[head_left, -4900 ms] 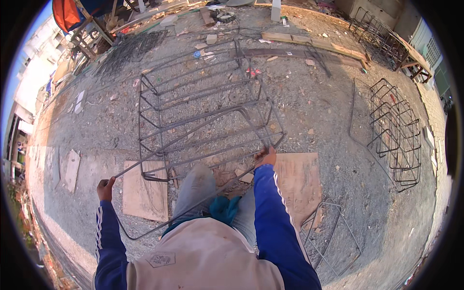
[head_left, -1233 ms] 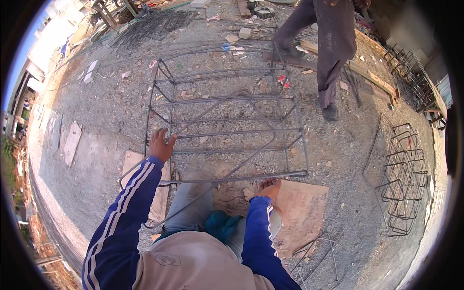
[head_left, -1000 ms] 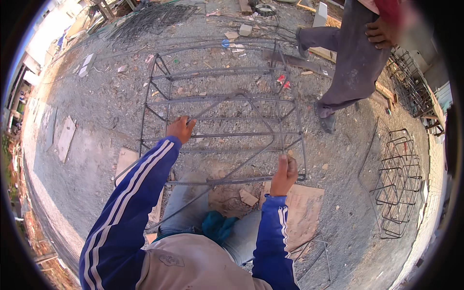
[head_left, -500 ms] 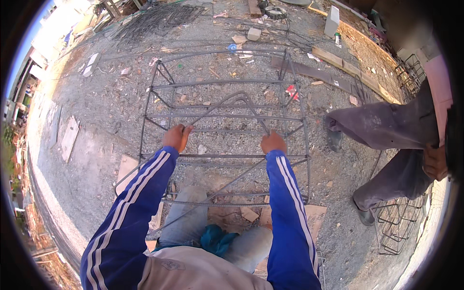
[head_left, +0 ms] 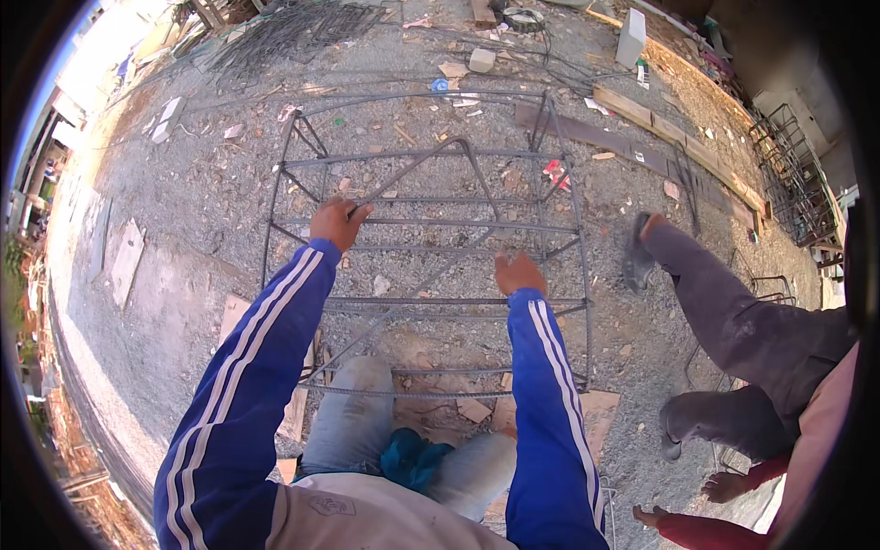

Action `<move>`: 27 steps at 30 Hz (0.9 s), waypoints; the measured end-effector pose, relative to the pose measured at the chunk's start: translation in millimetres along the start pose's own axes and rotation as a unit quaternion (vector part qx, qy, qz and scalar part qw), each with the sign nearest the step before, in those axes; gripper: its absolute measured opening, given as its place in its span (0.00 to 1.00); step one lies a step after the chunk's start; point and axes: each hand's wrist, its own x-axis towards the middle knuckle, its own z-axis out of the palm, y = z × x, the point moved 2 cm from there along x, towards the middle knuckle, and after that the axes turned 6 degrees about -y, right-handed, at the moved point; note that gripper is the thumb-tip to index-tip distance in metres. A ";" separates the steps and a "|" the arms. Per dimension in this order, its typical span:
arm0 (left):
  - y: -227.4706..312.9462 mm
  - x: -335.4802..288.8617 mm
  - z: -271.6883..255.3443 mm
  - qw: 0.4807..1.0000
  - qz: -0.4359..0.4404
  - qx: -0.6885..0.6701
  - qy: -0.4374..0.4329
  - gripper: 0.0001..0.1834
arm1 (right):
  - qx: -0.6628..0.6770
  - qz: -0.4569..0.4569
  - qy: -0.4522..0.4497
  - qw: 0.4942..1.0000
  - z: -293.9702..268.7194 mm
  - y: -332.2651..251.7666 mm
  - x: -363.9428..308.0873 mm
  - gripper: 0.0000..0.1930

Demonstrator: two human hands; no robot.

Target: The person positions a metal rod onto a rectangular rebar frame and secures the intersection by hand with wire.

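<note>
A rectangular cage of steel reinforcing bars lies on gravel before me, with bars running across it. My left hand is closed on a bent steel bar at the cage's left-middle. From that hand the bar rises to a peak over the far half, then turns down toward the right-middle. A long straight length slants from there to the cage's near left. My right hand hovers over the right side of the cage, below the bar's right bend and apart from it. Its fingers look loosely curled with nothing in them.
At the right a co-worker's legs and lowered hands are close to the cage. Wooden planks, a pale block and more bar cages lie beyond. A pile of thin rods is at the far left.
The bent bar has shifted away from me, my left hand moving with it. My right hand has let go of the bar. The co-worker has bent down, arms lowered.
</note>
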 end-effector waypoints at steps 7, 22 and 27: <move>-12.5 8.4 4.1 0.994 0.077 -0.070 0.016 0.24 | 0.016 -0.117 0.024 0.993 34.9 -15.5 74.5 0.37; -22.7 14.3 3.3 0.986 -0.023 -0.140 -0.091 0.27 | 0.196 -0.251 0.111 0.942 61.5 -112.9 -43.9 0.17; -26.0 19.5 2.8 0.975 -0.021 -0.176 -0.133 0.30 | 0.669 -0.184 0.177 0.698 89.3 -44.2 -124.4 0.10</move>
